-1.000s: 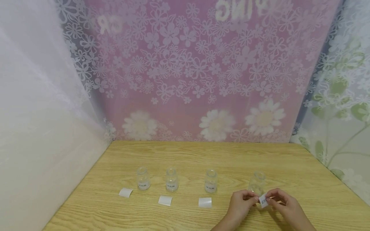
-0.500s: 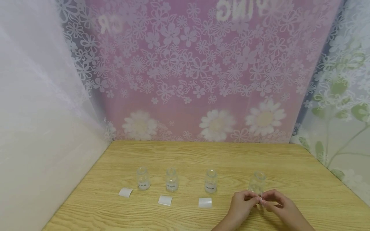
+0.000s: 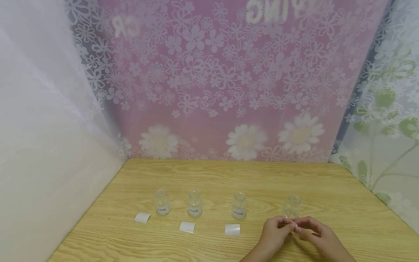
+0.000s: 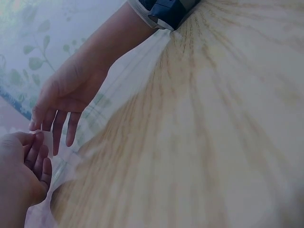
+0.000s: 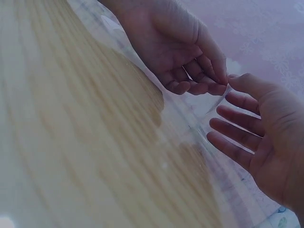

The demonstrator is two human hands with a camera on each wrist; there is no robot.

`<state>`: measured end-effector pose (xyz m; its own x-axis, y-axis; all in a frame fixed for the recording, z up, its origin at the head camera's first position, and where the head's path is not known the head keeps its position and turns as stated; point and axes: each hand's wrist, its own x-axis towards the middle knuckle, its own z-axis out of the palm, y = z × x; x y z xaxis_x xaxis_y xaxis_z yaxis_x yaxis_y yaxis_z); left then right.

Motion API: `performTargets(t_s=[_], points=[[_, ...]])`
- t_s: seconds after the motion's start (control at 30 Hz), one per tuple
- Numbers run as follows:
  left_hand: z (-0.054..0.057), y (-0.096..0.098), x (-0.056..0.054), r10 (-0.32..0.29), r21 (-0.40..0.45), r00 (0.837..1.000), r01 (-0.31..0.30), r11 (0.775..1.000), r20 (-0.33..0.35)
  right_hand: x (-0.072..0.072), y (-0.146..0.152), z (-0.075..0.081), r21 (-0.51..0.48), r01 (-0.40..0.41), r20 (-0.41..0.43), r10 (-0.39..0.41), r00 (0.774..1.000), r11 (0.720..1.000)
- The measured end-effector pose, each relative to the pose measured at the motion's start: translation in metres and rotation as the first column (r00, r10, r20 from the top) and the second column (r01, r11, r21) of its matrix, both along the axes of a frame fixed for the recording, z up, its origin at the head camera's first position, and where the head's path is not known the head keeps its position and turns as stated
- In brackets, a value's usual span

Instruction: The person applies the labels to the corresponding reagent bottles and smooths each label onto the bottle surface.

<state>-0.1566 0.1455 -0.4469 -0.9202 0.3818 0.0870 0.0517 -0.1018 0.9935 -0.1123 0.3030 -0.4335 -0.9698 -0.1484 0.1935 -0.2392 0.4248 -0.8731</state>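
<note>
My left hand (image 3: 273,231) and right hand (image 3: 318,232) meet fingertip to fingertip at the right of the table. Between them they pinch a small white sticker label (image 4: 48,141), thumb against forefinger on each side. From the head camera it is almost hidden by the fingers; in the right wrist view the label (image 5: 220,99) shows edge-on as a thin strip. The right hand's other fingers (image 5: 236,142) are spread loosely below it. Just behind the fingertips stands a clear glass bottle (image 3: 291,207), upright, its lower part covered by the hands.
Three clear glass bottles, a left one (image 3: 162,202), a middle one (image 3: 194,203) and another (image 3: 239,205), stand in a row with written white labels. Before them lie three white paper pieces (image 3: 142,218) (image 3: 187,227) (image 3: 232,229). A flowered curtain (image 3: 226,80) closes the table's back.
The label's written face, seen a second ago between the hands, has turned edge-on and now hides behind the fingers. The fingertips of both hands have come closer together. Bottles and papers stay put.
</note>
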Motion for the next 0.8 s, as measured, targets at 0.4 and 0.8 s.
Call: performTargets(t_s=[0.4, 0.8], points=[[-0.0003, -0.0001, -0.0012, 0.01, 0.061, 1.0, -0.01, 0.998, -0.002, 0.0019, -0.0045, 0.0037, 0.007, 0.176, -0.011, -0.176, 0.984, 0.984], [0.006, -0.0003, -0.0001, 0.101, 0.055, 0.995, -0.102, 0.993, 0.022, -0.0003, -0.0044, 0.0023, 0.001, 0.278, -0.036, -0.277, 0.96, 0.961]])
